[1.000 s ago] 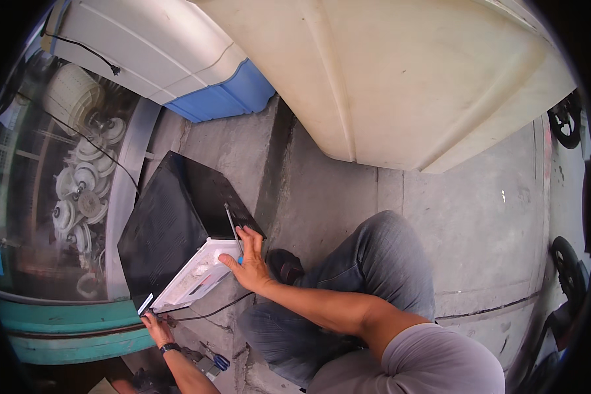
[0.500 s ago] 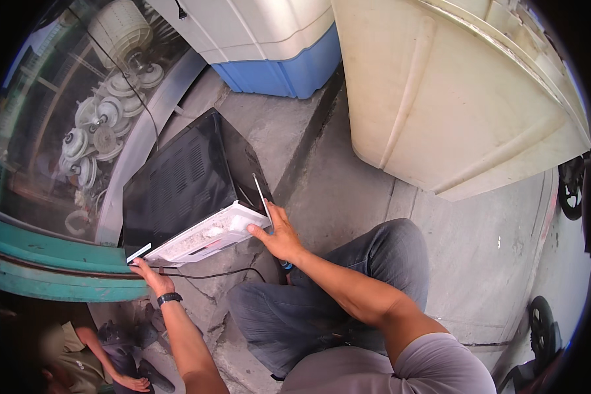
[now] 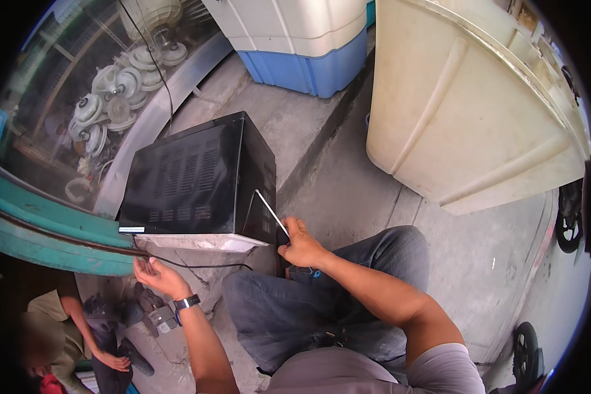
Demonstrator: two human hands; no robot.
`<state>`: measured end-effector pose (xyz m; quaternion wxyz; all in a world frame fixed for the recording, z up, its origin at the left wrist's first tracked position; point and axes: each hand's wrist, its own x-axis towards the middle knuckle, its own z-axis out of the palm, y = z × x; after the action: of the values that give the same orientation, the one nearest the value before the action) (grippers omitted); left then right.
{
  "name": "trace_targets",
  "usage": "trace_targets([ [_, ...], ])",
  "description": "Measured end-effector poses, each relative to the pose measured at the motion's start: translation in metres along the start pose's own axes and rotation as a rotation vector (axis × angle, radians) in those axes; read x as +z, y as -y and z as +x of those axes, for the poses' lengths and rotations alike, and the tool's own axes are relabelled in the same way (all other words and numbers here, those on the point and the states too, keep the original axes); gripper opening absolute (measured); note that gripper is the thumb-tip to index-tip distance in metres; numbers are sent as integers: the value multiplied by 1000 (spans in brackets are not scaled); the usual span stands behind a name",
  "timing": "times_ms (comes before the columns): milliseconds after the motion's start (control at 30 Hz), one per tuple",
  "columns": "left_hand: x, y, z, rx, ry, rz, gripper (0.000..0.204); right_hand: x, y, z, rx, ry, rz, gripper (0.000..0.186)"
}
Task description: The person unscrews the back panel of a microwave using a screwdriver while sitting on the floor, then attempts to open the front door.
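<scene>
A black microwave oven point(image 3: 177, 174), with slotted vents in its casing, rests on the ground in front of me. Only a narrow strip of its pale face point(image 3: 210, 241) shows along the near edge. My right hand point(image 3: 302, 246) is closed round a long-shafted screwdriver point(image 3: 269, 209). The shaft points at the oven's vented right side; I cannot tell whether its tip touches. Just below the oven's near left corner is my left hand point(image 3: 164, 279), palm up with fingers loosely apart and nothing in it. A black power cord point(image 3: 200, 266) runs close by its fingertips.
At the left stand a teal ledge point(image 3: 65, 240) and a glass case holding several white pulley-like parts point(image 3: 121, 82). Behind are a white-and-blue tub point(image 3: 302, 62) and a large cream tub point(image 3: 466, 111). Another person point(image 3: 65, 328) sits at the lower left.
The tilted oven has come down, its pale face now mostly hidden. My left hand has let go of its corner. My right hand has moved off its edge, still holding the screwdriver.
</scene>
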<state>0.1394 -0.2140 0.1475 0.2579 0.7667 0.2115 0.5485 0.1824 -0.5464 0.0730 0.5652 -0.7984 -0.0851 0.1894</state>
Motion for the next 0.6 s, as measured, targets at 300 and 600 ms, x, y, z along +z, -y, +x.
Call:
trace_targets([
  [300,88,-129,-241,-1197,1063,-905,36,-160,-32,30,-88,508,-742,54],
  [600,182,-90,-240,-1499,697,-1106,27,-168,-47,43,10,540,-614,60],
])
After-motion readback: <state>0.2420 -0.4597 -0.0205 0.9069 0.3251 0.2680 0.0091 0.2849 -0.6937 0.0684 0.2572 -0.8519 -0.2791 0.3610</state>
